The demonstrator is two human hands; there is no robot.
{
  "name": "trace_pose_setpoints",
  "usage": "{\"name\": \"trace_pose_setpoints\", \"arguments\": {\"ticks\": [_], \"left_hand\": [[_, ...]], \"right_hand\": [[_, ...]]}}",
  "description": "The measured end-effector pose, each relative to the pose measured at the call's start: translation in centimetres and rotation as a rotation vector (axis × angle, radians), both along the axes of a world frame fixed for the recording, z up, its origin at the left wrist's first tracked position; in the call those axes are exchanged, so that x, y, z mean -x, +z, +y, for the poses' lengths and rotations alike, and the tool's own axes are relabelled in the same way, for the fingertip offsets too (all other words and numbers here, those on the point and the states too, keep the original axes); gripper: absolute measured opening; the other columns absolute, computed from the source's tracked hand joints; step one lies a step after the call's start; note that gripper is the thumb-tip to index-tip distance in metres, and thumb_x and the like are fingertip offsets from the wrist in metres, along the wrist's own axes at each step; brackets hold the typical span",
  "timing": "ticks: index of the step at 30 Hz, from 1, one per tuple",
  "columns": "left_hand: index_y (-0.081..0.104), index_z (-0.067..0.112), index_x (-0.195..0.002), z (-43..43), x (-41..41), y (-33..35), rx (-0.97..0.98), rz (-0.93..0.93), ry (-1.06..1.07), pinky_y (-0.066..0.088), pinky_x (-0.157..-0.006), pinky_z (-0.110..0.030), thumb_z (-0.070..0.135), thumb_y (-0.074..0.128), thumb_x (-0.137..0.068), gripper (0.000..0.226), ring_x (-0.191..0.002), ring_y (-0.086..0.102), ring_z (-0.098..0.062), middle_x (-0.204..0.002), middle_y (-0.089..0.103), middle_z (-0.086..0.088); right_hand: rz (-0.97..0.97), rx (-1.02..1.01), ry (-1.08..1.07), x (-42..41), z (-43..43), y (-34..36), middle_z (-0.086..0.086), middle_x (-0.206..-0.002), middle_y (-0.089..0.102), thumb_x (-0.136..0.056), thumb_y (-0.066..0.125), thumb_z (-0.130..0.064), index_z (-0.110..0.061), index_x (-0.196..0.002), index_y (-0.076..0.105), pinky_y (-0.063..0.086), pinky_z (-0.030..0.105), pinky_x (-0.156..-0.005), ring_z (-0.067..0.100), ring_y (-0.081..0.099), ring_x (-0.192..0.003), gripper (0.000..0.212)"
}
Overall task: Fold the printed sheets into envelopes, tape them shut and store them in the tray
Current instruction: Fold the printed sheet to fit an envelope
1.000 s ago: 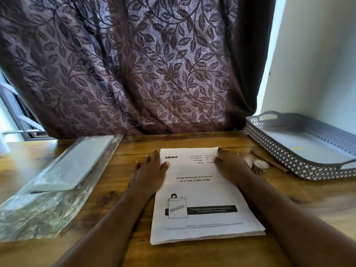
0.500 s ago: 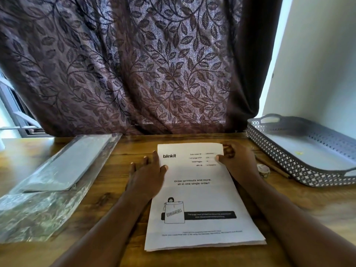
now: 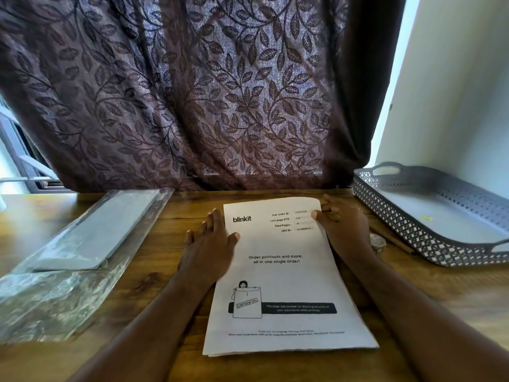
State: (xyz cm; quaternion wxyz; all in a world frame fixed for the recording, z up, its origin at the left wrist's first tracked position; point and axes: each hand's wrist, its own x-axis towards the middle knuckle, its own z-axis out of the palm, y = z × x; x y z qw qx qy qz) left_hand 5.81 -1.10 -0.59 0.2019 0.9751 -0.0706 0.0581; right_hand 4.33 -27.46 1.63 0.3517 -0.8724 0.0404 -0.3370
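A stack of white printed sheets (image 3: 286,271) with a "blinkit" heading lies in the middle of the wooden table. My left hand (image 3: 209,244) rests flat beside the stack's left edge, fingers straight, thumb on the top sheet. At the top right corner my right hand (image 3: 341,224) pinches the top sheet, thumb on the paper and fingers curled at its edge. That corner looks slightly raised. A grey perforated tray (image 3: 413,232) with handles stands at the right. A small tape roll (image 3: 378,241) lies between my right wrist and the tray.
A clear plastic sleeve (image 3: 82,244) holding a flat pack lies on the table at the left. A thin brown stick (image 3: 394,241) lies along the tray's near side. A leaf-patterned curtain hangs right behind the table, and a white wall stands behind the tray.
My right hand went from lying flat on the top right corner to pinching the top sheet's edge. The left hand stayed beside the stack.
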Motion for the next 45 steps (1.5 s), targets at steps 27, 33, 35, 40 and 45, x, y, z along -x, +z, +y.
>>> {"name": "trace_pose_setpoints", "arguments": {"ticks": [27,33,35,40,45], "left_hand": [[0.068,0.011,-0.085,1.5,0.4,2.1,1.379,-0.017,-0.172,0.052,-0.058,-0.029,-0.004,0.053,-0.093,0.023,-0.07,0.064,-0.026,-0.086,0.07,-0.012],[0.071,0.002,-0.078,1.5,0.6,2.1,1.42,-0.091,-0.153,0.05,-0.061,-0.03,0.003,0.044,-0.094,0.031,-0.069,0.06,-0.027,-0.08,0.067,-0.019],[0.071,0.002,-0.08,1.5,0.6,2.0,1.388,-0.068,-0.168,0.049,-0.062,-0.031,0.01,0.051,-0.098,0.029,-0.067,0.06,-0.029,-0.079,0.066,-0.021],[0.07,0.01,-0.097,1.5,0.4,2.0,1.166,-0.034,-0.176,0.057,-0.059,-0.03,0.005,0.071,-0.088,0.011,-0.071,0.072,-0.024,-0.087,0.077,-0.013],[0.077,0.031,-0.089,1.5,-0.2,2.2,0.809,-0.089,-0.113,0.062,-0.071,-0.044,0.026,0.077,-0.085,0.006,-0.079,0.073,-0.015,-0.087,0.076,0.005]], "right_hand": [[0.219,-0.98,0.513,1.9,0.0,0.9,0.017,-0.083,0.072,-0.093,0.057,-0.004,-0.006,-0.09,0.075,0.056,0.039,-0.069,0.028,0.066,-0.068,0.018],[0.31,-0.975,0.488,1.7,-0.1,0.7,0.019,-0.092,0.072,-0.095,0.052,-0.024,-0.007,-0.084,0.077,0.049,0.043,-0.076,0.035,0.06,-0.077,0.033],[0.299,-0.897,0.46,1.8,-0.1,0.8,0.015,-0.091,0.075,-0.094,0.064,-0.015,-0.007,-0.084,0.076,0.058,0.045,-0.078,0.03,0.07,-0.081,0.018],[0.235,-0.676,0.442,1.8,-0.2,0.4,0.008,-0.093,0.077,-0.086,0.073,-0.001,-0.008,-0.091,0.073,0.059,0.039,-0.082,0.026,0.073,-0.095,0.009],[0.096,-0.347,0.306,2.0,-0.1,0.9,-0.004,-0.08,0.074,-0.084,0.078,-0.009,-0.021,-0.086,0.073,0.053,0.029,-0.062,0.014,0.068,-0.071,0.013]]}}
